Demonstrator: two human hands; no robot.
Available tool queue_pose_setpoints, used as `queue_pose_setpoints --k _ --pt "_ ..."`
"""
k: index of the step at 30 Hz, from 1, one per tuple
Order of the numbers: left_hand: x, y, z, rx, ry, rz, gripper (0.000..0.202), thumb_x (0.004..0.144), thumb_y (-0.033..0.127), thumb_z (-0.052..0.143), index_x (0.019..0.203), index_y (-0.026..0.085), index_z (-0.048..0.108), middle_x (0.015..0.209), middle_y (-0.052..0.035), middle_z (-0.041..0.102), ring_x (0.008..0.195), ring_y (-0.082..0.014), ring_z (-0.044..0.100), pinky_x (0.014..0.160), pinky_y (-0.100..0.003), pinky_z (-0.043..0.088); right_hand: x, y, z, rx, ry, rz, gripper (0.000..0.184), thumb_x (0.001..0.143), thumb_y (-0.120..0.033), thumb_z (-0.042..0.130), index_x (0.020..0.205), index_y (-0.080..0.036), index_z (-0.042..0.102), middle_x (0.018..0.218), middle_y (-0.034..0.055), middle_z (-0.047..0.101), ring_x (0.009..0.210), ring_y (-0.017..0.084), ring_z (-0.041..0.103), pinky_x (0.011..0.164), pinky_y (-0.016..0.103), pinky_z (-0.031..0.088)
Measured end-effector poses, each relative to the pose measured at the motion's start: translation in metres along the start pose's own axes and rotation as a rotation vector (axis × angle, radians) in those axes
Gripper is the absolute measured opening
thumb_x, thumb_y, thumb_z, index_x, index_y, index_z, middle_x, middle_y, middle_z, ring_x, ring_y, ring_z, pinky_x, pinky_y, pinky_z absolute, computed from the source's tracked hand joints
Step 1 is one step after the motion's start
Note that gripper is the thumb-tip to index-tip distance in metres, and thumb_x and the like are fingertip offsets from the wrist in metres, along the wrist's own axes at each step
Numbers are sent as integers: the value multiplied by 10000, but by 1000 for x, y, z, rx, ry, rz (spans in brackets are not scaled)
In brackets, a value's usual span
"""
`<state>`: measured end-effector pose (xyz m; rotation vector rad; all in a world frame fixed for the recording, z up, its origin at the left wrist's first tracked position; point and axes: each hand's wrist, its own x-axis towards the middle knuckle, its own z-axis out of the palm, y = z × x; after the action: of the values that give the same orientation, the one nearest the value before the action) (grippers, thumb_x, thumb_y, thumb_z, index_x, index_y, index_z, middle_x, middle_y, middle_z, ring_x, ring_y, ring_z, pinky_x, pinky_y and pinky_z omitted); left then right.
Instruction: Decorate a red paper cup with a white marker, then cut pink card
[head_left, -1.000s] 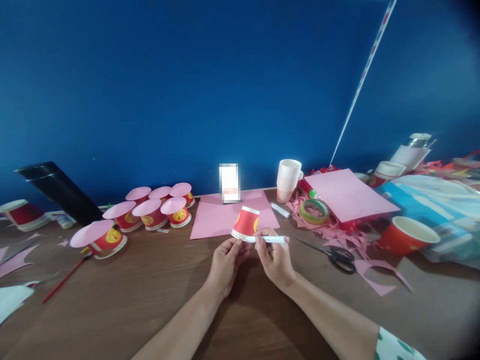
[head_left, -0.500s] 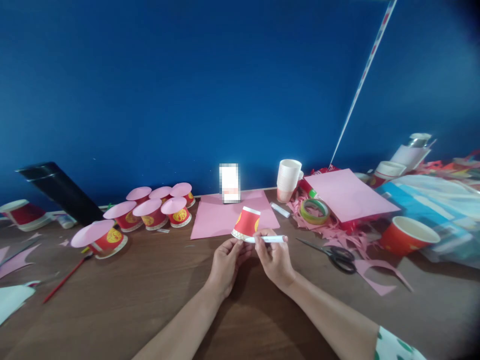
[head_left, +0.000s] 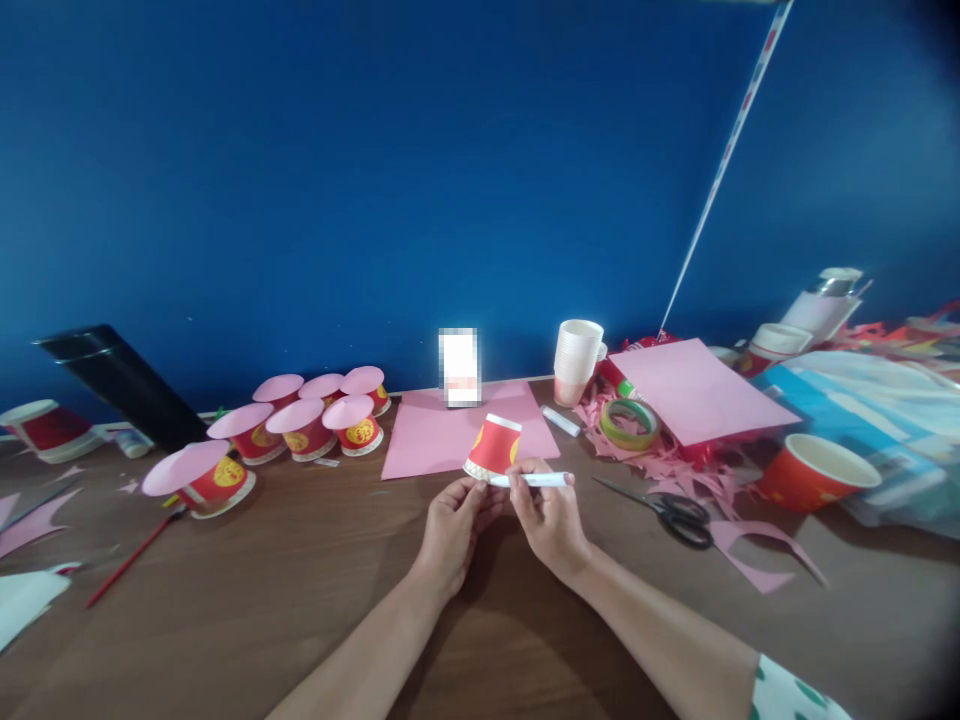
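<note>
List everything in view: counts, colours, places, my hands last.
Cup: 1, red, centre
Pen: 1, white, at cup rim
Pink-topped cups: 7, red, left
Other cups: at least 3, red, both sides
Cup stack: 1, white, right
Bottle: 1, black, left
Brush: 1, red, left
Sheets: 2 visible, pink, centre and right
Paper scraps: several, pink, both sides
Screen: 1, white, back centre
Tape: 1, green, right
Scissors: 1, black, right
Packaging: uncounted, blue, right
Clutter: uncounted, mixed, edges
Table: 1, brown, below
Wall: 1, blue, behind
Left hand: 1, at cup rim
Right hand: 1, holding pen
</note>
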<state>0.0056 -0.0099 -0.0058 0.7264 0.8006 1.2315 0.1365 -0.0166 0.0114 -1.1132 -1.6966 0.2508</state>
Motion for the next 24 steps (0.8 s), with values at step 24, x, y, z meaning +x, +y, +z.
queue_pose_setpoints --k 24 --pt "0 -1 1 13 28 -17 228 672 284 690 793 101 629 738 -59 668 704 -135 634 712 -253 504 1 5 0 -123 54 -39 163 881 -212 409 808 -188 553 733 30 638 655 151 583 682 247 429"
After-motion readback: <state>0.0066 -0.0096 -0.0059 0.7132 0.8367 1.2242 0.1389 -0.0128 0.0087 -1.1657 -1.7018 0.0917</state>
